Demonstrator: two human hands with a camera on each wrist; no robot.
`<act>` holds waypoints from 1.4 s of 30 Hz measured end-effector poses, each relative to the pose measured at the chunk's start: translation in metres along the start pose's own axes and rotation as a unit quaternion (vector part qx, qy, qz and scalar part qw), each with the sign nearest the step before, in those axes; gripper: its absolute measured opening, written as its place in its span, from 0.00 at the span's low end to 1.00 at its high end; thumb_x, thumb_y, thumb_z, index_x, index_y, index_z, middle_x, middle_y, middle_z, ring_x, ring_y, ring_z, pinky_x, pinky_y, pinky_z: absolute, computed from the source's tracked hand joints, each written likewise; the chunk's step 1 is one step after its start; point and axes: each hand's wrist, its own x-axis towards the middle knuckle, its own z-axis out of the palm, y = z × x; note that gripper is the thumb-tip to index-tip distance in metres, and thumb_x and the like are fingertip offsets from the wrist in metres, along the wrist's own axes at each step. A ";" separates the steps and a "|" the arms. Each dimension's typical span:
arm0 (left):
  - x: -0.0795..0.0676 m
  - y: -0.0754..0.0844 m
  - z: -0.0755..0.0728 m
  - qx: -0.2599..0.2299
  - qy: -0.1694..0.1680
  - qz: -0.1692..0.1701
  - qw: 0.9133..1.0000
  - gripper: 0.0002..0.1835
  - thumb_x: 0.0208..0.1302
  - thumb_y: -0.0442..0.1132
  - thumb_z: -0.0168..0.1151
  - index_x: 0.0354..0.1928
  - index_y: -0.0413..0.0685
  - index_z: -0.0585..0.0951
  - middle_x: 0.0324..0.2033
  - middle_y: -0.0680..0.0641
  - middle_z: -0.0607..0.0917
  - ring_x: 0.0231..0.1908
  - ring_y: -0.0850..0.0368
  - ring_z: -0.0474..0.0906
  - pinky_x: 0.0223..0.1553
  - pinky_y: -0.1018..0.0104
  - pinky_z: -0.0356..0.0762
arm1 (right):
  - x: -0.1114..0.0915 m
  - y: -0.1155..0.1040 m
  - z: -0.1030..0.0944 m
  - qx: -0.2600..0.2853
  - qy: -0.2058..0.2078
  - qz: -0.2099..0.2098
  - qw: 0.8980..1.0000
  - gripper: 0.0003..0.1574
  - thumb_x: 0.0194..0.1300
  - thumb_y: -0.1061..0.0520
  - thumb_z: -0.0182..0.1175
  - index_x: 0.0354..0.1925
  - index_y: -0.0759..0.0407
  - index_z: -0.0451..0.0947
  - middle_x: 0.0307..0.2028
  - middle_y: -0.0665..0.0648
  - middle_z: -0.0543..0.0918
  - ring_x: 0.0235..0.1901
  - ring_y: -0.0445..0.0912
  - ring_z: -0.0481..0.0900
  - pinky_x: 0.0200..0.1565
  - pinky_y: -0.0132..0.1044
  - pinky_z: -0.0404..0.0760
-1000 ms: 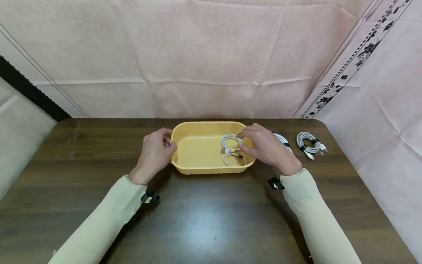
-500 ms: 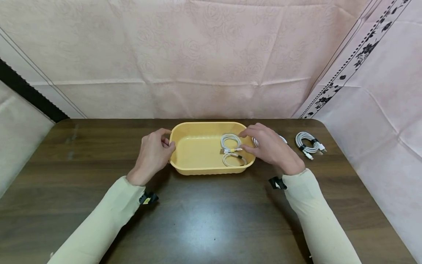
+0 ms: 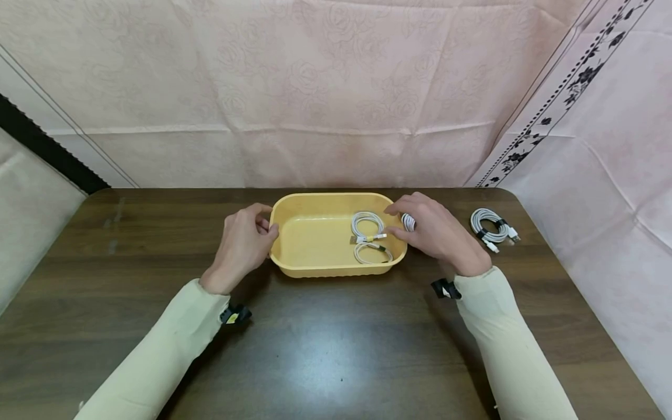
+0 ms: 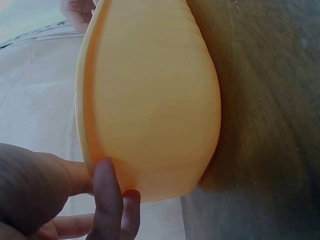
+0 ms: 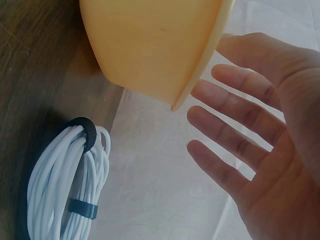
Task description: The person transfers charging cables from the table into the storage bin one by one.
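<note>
Frame centre: left hand (image 3: 239,246) pinches yellow tray (image 3: 336,272), likely for steadiness; right hand (image 3: 437,231), fingers spread, borders its right end.

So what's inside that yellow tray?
Two pale cable coils lie at the right of the tray. The right hand covers part of that side; anything behind the near wall is hidden.

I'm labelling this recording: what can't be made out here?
Head view: much of the coil near the yellow tray, hidden by the right grip.
Head view: type of the plugs in the yellow tray, too small.
Left wrist view: the yellow tray's contents, hidden by its wall.
Right wrist view: rest of the white cable, cut off by the bottom edge.
</note>
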 end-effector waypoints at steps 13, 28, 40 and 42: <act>0.000 0.000 -0.003 -0.008 -0.006 0.009 1.000 0.19 0.71 0.38 0.60 0.59 0.37 0.79 0.36 0.41 0.85 0.29 0.52 0.83 0.24 0.68 0.82 | -0.002 0.006 -0.006 0.000 -0.004 0.010 1.000 0.21 0.65 0.51 0.70 0.52 0.61 0.85 0.48 0.58 0.88 0.52 0.53 0.81 0.58 0.51 0.78; 0.000 0.001 -0.006 -0.023 -0.014 0.003 1.000 0.18 0.70 0.37 0.59 0.58 0.36 0.80 0.37 0.39 0.85 0.28 0.52 0.85 0.23 0.68 0.84 | -0.007 0.010 -0.013 0.018 -0.025 0.050 0.998 0.20 0.68 0.51 0.67 0.55 0.59 0.84 0.49 0.58 0.87 0.53 0.53 0.83 0.58 0.52 0.79; 0.001 0.001 -0.008 -0.031 -0.029 -0.005 0.999 0.18 0.70 0.36 0.59 0.59 0.36 0.80 0.38 0.39 0.85 0.28 0.53 0.85 0.25 0.66 0.85 | -0.008 0.014 -0.015 0.023 -0.024 0.058 0.998 0.18 0.69 0.51 0.67 0.54 0.57 0.85 0.49 0.57 0.88 0.52 0.52 0.83 0.57 0.52 0.80; 0.001 0.002 -0.009 -0.037 -0.035 -0.011 0.999 0.19 0.70 0.36 0.60 0.60 0.37 0.79 0.39 0.39 0.84 0.29 0.52 0.85 0.25 0.66 0.86 | -0.008 0.015 -0.016 0.024 -0.024 0.058 0.998 0.18 0.68 0.51 0.67 0.53 0.57 0.85 0.49 0.57 0.88 0.52 0.52 0.83 0.57 0.51 0.80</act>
